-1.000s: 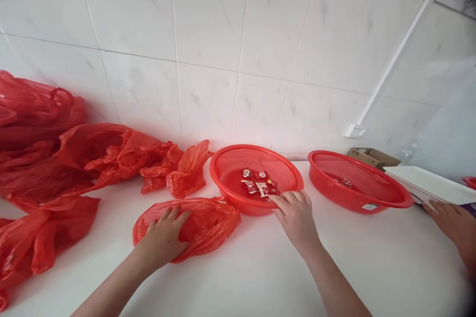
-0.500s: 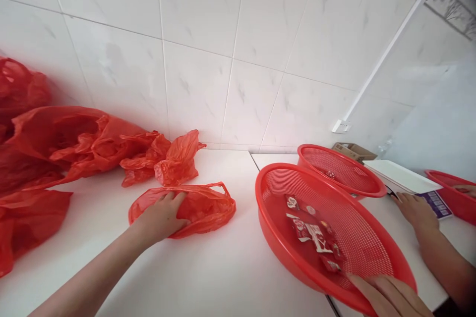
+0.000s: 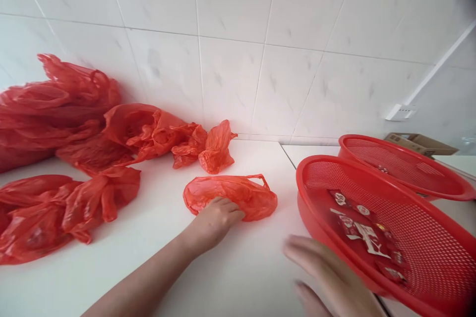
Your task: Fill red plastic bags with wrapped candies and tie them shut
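A red plastic bag point(image 3: 256, 200) lies fairly flat on the white table, its handle loop towards the back right. My left hand point(image 3: 215, 220) is on the bag's near side, fingers curled closed on the plastic; the fingertips are partly hidden. My right hand point(image 3: 329, 272), a little blurred by motion, is beside the near wall of a red mesh basket point(image 3: 303, 193). Its fingers are apart from the thumb and it holds nothing. Inside the basket lie several small packets point(image 3: 366, 237) in red and white wrappers.
More red plastic bags point(image 3: 59, 109) are heaped along the tiled wall, with others point(image 3: 92, 203) at the left. A knotted-looking bag point(image 3: 218, 147) sits at the back. Behind the near basket stand a second red basket point(image 3: 345, 144) and a cardboard box point(image 3: 420, 143).
My right hand has left the basket rim and moved left. The fingers of my left hand have curled in on the bag. The view has turned left; a co-worker's hand is out of sight.
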Tool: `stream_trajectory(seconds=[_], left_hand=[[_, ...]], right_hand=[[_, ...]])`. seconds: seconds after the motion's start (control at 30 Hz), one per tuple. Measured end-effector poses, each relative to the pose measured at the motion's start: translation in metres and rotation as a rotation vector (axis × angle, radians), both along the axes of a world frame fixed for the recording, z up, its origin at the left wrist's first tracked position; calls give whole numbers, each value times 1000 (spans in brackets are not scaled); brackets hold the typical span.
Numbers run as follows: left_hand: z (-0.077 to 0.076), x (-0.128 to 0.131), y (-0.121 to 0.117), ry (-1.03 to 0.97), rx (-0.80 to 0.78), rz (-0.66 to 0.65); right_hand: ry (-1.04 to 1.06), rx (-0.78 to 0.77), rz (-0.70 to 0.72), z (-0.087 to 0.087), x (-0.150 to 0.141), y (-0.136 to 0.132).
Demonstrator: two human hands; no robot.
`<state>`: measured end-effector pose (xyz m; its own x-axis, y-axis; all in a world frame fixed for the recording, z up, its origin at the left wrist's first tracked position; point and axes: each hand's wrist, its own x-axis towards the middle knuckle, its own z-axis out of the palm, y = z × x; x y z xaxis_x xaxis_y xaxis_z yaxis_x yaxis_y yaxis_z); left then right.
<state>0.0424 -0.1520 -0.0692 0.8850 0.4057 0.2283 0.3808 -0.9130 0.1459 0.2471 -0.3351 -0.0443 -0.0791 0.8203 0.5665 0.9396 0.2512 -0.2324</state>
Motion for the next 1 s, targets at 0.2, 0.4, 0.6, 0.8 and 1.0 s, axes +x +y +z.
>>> stream_trajectory(seconds=[0.2, 0.4, 0.6, 0.8, 1.0], left_hand=[[-9, -8, -17, -24, 56, -106], [-7, -21, -16, -25, -56, -24], [9, -26, -12, -122, -1, 52], [10, -24, 7, -168, 28, 232], [-15, -23, 13, -228, 57, 259]], right_hand=[[36, -563, 61, 6, -49, 140], [-51, -689, -243, -15, -18, 192], [-80, -483, -198, -13, -26, 166], [-155, -494, 51, -17, -34, 129], [-21, -199, 89, 47, -7, 45]])
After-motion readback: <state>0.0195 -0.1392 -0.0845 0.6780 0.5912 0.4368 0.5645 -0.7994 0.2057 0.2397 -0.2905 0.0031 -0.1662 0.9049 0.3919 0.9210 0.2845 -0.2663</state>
